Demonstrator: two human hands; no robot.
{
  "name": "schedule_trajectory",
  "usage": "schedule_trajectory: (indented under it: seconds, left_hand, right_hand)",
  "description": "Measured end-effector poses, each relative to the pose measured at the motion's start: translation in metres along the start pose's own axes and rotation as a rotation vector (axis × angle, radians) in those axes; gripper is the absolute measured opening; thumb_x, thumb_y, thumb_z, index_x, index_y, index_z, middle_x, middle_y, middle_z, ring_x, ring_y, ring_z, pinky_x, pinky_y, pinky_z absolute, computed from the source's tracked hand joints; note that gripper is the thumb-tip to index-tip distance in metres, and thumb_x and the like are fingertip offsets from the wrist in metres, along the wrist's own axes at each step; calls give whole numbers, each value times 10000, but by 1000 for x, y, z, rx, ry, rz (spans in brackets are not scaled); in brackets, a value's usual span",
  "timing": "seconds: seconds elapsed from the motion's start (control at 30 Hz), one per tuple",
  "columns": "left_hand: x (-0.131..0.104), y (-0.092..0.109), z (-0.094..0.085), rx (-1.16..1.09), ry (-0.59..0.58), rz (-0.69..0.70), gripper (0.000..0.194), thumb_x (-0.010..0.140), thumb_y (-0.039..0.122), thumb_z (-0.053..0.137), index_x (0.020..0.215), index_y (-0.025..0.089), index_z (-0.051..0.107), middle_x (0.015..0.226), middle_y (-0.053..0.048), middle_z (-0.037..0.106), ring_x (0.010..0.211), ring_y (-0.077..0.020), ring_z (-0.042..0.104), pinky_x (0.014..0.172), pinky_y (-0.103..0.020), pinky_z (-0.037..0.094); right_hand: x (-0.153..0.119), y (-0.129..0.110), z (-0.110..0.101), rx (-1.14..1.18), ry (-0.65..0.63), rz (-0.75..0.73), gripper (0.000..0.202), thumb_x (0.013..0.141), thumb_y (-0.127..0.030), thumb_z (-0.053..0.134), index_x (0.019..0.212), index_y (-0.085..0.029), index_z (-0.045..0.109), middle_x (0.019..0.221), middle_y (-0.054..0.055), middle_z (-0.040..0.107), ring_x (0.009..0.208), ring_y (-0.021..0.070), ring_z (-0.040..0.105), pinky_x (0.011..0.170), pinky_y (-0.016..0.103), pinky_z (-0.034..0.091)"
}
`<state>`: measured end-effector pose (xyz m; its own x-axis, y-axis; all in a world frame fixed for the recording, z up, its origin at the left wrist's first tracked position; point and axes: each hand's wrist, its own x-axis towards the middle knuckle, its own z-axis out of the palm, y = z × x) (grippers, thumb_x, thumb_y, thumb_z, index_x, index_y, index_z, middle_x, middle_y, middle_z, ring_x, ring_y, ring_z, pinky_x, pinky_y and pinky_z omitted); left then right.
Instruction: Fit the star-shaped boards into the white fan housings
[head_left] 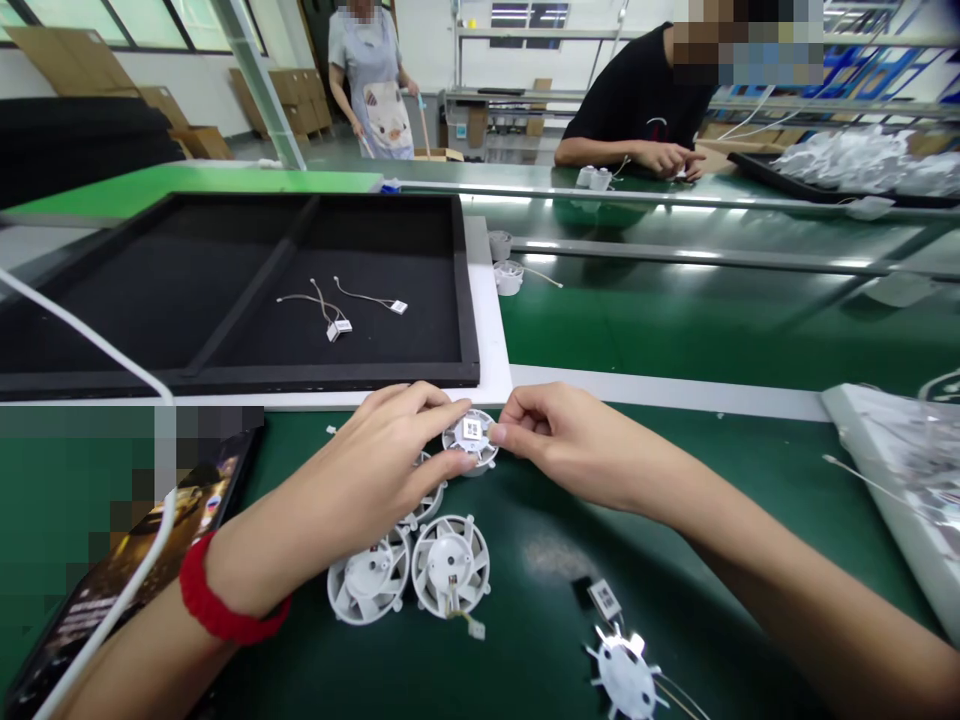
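Hands (409, 430) over green tabletop (540, 640); cartons (283, 100) beyond

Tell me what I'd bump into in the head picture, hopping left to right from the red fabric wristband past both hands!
Red fabric wristband → left bare hand → round white plastic fan with a square label → right bare hand → white tray holding clear plastic.

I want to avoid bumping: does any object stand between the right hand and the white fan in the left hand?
Nothing visible does; the right hand is directly at the edge of the white fan, opposite the left hand.
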<state>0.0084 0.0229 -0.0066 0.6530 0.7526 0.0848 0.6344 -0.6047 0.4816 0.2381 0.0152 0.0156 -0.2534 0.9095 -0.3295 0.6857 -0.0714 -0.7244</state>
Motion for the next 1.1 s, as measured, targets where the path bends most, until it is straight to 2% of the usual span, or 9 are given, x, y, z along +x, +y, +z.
schedule_trajectory:
  seconds: [0.13, 0.23, 0.33, 0.43, 0.53, 0.6, 0.8, 0.97, 1.1]
  left_hand:
    - [1, -1, 1, 32, -5, 18, 332, 1103, 367, 596, 1393, 217, 652, 1267, -83, 684, 1209, -321, 644, 1208, -575, 435]
    - [1, 0, 3, 36, -6, 13, 418, 1092, 381, 636, 1459, 182, 608, 1388, -115, 674, 1309, -342, 626, 1253, -610, 404]
    - [0, 0, 6, 30, 2, 23, 537, 1066, 400, 697, 1546, 241, 519, 1531, -97, 619, 1421, -339, 574, 1285, -635, 360]
    - [0, -3, 8, 26, -20, 51, 466, 1088, 400, 665, 1527, 325, 527, 1544, -34, 630, 1435, -315, 582, 1307, -660, 310]
    - [1, -5, 9, 18, -24, 44, 410, 1084, 435, 666, 1467, 323, 572, 1510, -25, 658, 1412, -333, 603, 1285, -681, 333]
    - [3, -4, 9, 3, -3, 20, 389, 1070, 404, 693, 1434, 318, 587, 1487, -19, 674, 1387, -333, 619, 1283, -693, 322]
    - [3, 0, 8, -26, 13, -2, 368, 1053, 401, 715, 1394, 319, 606, 1455, -16, 694, 1364, -329, 627, 1285, -670, 313]
    - [2, -1, 8, -16, 22, 15, 370, 1076, 414, 661, 1422, 300, 599, 1446, -22, 696, 1341, -301, 642, 1303, -615, 322]
    - [2, 0, 9, -24, 53, 40, 458, 1082, 465, 618, 1501, 283, 577, 1481, -63, 671, 1371, -323, 623, 1241, -572, 438]
  right_hand:
    - [-1, 0, 2, -44, 23, -5, 245, 1018, -319, 640, 796, -224, 602, 714, -20, 595, 667, 165, 506, 611, 306, 363]
    - [-1, 2, 2, -70, 25, -18, 249, 1028, -332, 618, 805, -222, 606, 731, -6, 629, 671, 168, 523, 611, 304, 377]
    - [-2, 4, -3, -92, -3, -52, 208, 1029, -334, 618, 856, -223, 650, 756, -6, 670, 675, 164, 547, 614, 295, 404]
    - [-4, 5, -10, -154, -23, -75, 178, 1015, -275, 613, 870, -232, 708, 770, -8, 706, 676, 166, 566, 617, 292, 406]
    - [-7, 2, -11, -269, 18, -70, 238, 1015, -195, 584, 832, -226, 733, 773, 14, 731, 681, 183, 565, 626, 312, 369]
    - [-9, -2, -9, -348, 59, -64, 253, 1025, -157, 569, 834, -214, 725, 817, 40, 747, 716, 197, 573, 645, 322, 346]
    - [-10, -8, -1, -518, 84, -59, 213, 1013, -86, 556, 910, -193, 708, 902, 58, 756, 724, 193, 562, 627, 323, 293]
    - [-8, -7, 2, -628, 61, -39, 205, 1037, -154, 539, 1022, -196, 739, 917, 75, 784, 720, 229, 624, 581, 339, 251]
    - [-8, -7, 1, -664, 48, -67, 249, 1058, -198, 527, 1026, -217, 773, 993, 74, 813, 845, 267, 714, 631, 342, 322]
